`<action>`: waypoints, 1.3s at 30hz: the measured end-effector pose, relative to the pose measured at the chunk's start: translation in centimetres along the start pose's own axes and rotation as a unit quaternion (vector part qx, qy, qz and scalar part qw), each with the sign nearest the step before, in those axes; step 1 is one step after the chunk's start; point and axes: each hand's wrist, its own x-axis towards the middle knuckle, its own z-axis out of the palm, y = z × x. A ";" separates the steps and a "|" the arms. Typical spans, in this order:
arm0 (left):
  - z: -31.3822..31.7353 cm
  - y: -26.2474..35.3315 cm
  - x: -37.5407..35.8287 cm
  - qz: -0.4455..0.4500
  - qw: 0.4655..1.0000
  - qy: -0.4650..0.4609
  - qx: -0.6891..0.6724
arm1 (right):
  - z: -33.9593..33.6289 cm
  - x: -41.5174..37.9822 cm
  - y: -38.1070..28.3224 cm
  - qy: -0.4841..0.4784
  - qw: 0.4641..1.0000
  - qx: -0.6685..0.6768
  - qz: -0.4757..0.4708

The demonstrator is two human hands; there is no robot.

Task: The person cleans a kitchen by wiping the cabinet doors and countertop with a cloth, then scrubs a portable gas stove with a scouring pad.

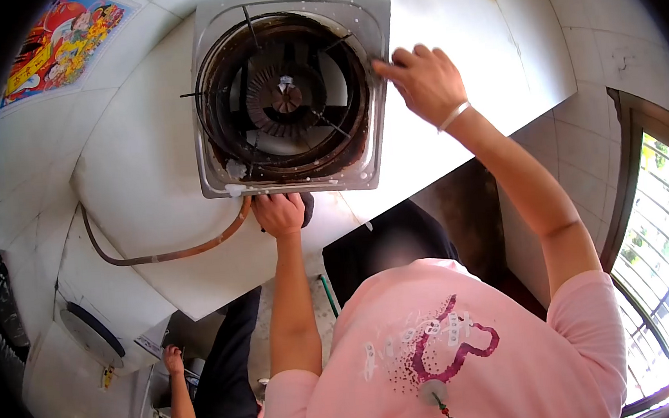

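Note:
A single-burner gas stove [380, 25] with a square metal top fills the upper middle of the head view. Brown grime and whitish spots mark its rim and the round burner well, and a rusty burner [286, 99] sits at its centre. My left hand [278, 213] grips the stove's front edge, next to a dark knob [308, 209]; its fingertips are partly hidden. At the right rim, my right hand [427, 84] has its fingers bent and pressed together. Something small and dark shows at its fingertips, too blurred to name.
The stove stands on a white counter [462, 34]. An orange-brown hose [158, 258] curves from the stove's front to the left. Another person's hand [173, 359] is at lower left, near a round lid-like disc [93, 334]. A barred window [661, 262] is at right.

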 end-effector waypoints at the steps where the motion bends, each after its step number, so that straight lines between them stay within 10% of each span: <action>1: 0.0 0.0 0.2 -0.006 1.000 -0.014 0.000 | 0.0 1.0 0.3 0.038 0.999 -0.036 -0.008; 16: 0.0 0.2 0.3 -0.014 1.000 -0.014 -0.007 | -0.3 -0.5 -0.1 -0.057 0.996 -0.052 -0.035; 39: -0.3 0.2 0.4 -0.040 0.998 -0.043 -0.002 | 4.0 -4.4 -3.9 0.197 0.979 0.040 0.026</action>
